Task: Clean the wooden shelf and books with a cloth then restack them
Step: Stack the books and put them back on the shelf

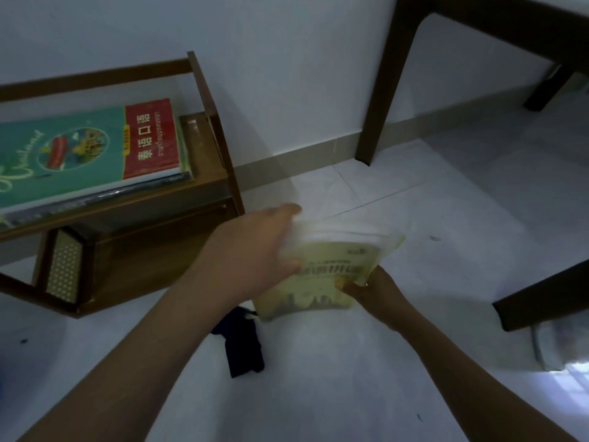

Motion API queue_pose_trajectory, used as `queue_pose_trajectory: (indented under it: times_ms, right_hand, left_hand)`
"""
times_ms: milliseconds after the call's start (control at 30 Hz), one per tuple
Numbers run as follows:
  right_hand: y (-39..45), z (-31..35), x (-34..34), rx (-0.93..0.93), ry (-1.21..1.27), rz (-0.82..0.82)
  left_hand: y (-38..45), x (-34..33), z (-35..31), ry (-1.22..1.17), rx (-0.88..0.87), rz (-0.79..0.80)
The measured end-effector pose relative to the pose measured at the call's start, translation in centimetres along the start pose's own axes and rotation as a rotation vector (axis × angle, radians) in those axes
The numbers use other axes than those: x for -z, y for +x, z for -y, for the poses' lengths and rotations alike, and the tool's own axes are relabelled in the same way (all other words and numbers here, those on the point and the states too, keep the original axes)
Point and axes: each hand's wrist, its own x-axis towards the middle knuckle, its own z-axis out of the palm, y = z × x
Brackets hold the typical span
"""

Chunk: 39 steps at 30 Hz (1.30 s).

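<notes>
Both hands grip a pale yellow paperback book (322,275) above the white tiled floor (414,218): left hand (255,247) clamped on its left edge, right hand (366,287) pinching its lower right corner. Its cover print is blurred. On the brown wooden shelf (204,173), the teal and red book (95,151) reads "泰语口语".

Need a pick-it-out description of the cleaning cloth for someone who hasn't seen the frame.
Start at the wooden shelf on the left, then drop to the white floor in front of it. The cloth is the crumpled dark navy piece lying there, just below the pale yellow book that both hands hold. It is the only dark, soft thing on the floor.
</notes>
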Motion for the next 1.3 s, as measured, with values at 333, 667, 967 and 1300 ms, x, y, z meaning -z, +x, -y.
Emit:
queue_pose_trajectory:
  times_ms: [333, 667, 967, 1300]
  right_hand:
    - [-0.6, -4.2, -2.1, -0.482, 0.528, -0.288]
    - [0.5, 2.0, -4.6, 0.014, 0.49, 0.071]
    - [0.8, 9.4, -17.7, 0.143, 0.077, 0.412]
    - [-0.3, 6.2, -24.7, 0.242, -0.054, 0.342]
  left_hand:
    - [0.1, -1.7, 2.4, -0.102, 0.066, -0.238]
    - [-9.6, 0.5, 9.7, -0.655, 0.413, -0.289]
    - [-25.2, -2.4, 19.4, -0.75, 0.886, -0.485]
    - [-29.8, -7.2, 24.5, -0.899, 0.975, -0.414]
